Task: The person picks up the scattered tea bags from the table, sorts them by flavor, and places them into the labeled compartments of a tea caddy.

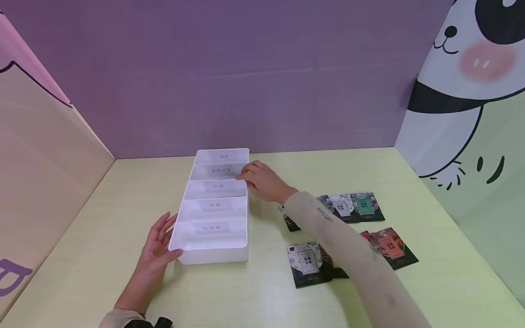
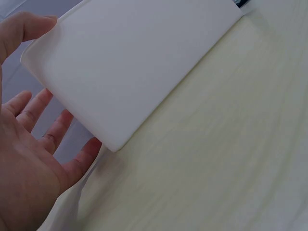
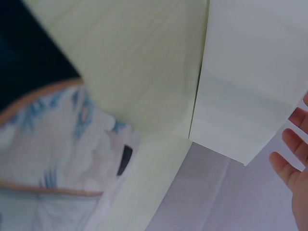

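A long white divided box (image 1: 207,256) lies on the table, its several compartments each bearing a label with Chinese writing. At its near left corner my left hand (image 1: 155,248) holds on, the thumb over the front rim and the fingers spread along the left side. My right hand (image 1: 264,181) reaches over the right rim. Its bent fingertips are right at the divider below the second label from the back. In the right wrist view, spread fingers (image 3: 284,166) show beside the box's outer wall (image 3: 245,96); no held thing shows.
Right of the box lie flat tea packets: a back group with a green-labelled one (image 1: 364,206), a grey-labelled one (image 1: 308,261) in front, and red ones (image 1: 391,246) farther right. My right sleeve (image 1: 348,248) covers some of them. A purple wall (image 1: 262,82) stands behind the table.
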